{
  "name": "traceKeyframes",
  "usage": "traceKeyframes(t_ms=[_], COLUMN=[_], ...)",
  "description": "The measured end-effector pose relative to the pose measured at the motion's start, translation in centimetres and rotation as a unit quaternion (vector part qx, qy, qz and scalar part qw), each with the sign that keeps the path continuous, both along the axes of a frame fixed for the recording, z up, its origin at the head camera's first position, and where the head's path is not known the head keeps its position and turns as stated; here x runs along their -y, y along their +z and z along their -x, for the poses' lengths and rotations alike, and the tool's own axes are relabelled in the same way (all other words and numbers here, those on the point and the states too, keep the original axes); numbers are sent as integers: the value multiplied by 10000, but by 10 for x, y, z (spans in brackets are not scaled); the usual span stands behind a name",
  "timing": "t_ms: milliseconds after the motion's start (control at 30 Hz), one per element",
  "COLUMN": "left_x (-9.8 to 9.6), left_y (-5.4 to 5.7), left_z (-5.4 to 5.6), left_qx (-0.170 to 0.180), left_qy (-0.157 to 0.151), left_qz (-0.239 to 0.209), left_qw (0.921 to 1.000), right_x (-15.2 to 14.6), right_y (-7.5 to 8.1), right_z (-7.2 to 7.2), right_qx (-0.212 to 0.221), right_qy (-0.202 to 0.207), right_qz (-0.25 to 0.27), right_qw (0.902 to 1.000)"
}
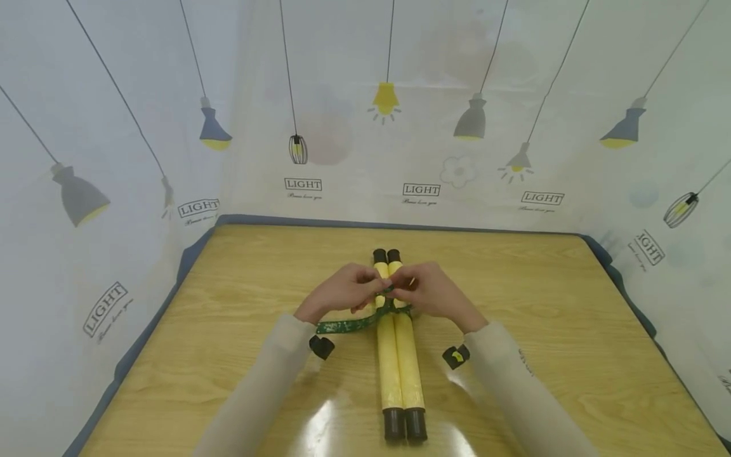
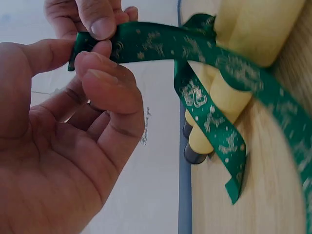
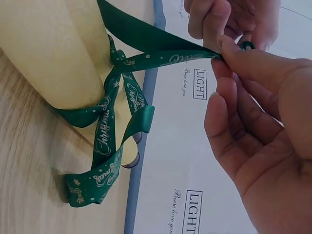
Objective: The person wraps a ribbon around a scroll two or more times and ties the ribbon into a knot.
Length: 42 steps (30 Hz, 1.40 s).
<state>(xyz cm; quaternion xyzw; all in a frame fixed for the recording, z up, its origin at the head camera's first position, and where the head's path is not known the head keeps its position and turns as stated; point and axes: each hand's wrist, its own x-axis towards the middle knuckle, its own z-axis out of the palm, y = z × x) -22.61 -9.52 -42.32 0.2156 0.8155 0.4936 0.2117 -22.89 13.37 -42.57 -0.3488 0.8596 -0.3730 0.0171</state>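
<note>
Two pale yellow tubes (image 1: 389,365) with dark end caps lie side by side on the table. A green ribbon (image 1: 345,326) printed with silvery Christmas lettering goes around both, crossed over their top. Above that crossing, my left hand (image 1: 351,287) and right hand (image 1: 427,289) meet fingertip to fingertip. In the right wrist view, the right thumb and forefinger pinch a stretched length of ribbon (image 3: 180,57). The left fingers pinch the ribbon's folded end (image 2: 80,48) in the left wrist view. One loose tail (image 2: 214,124) hangs down beside the tubes.
The wooden table (image 1: 228,368) has a dark blue edging (image 1: 400,226) along its back. Behind it hangs a white sheet (image 1: 354,51) printed with lamps and the word LIGHT. Black wrist cameras (image 1: 322,346) sit beneath both cuffs.
</note>
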Motion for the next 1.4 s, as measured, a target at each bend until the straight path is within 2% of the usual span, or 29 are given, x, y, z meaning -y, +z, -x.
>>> traceKeyframes(t_ms=[167, 267, 333, 433, 533, 700, 767, 833, 1067, 1400], left_x=[3, 5, 4, 0, -8, -19, -19, -18, -11, 3], left_y=[-3, -8, -15, -24, -31, -41, -44, -45, -34, -23], left_z=[7, 14, 20, 29, 36, 44, 45, 44, 37, 31], left_qx=[-118, -170, -349, -827, -1371, -2179, -2310, -2305, -1878, -1896], left_qy=[59, 207, 325, 339, 137, -334, -375, -331, -140, -81], left_qz=[121, 73, 148, 505, 1061, 1929, 2063, 2022, 1427, 939], left_qw=[9998, 9996, 9988, 9947, 9848, 9561, 9501, 9513, 9717, 9773], right_x=[-2, -4, -5, -7, -9, -10, -10, -11, -16, -14], right_y=[-2, -4, -4, -4, -3, -5, -7, -8, -12, -17], right_z=[3, 4, 4, 4, 3, 5, 6, 6, 8, 12], right_qx=[-50, -1, 27, 92, 195, 288, 339, 410, 596, 671], right_qy=[-179, -267, -328, -414, -492, -500, -481, -478, -630, -434], right_qz=[114, 181, 222, 253, 230, 193, 193, 185, 76, 198], right_qw=[9998, 9995, 9992, 9988, 9983, 9981, 9981, 9978, 9962, 9966])
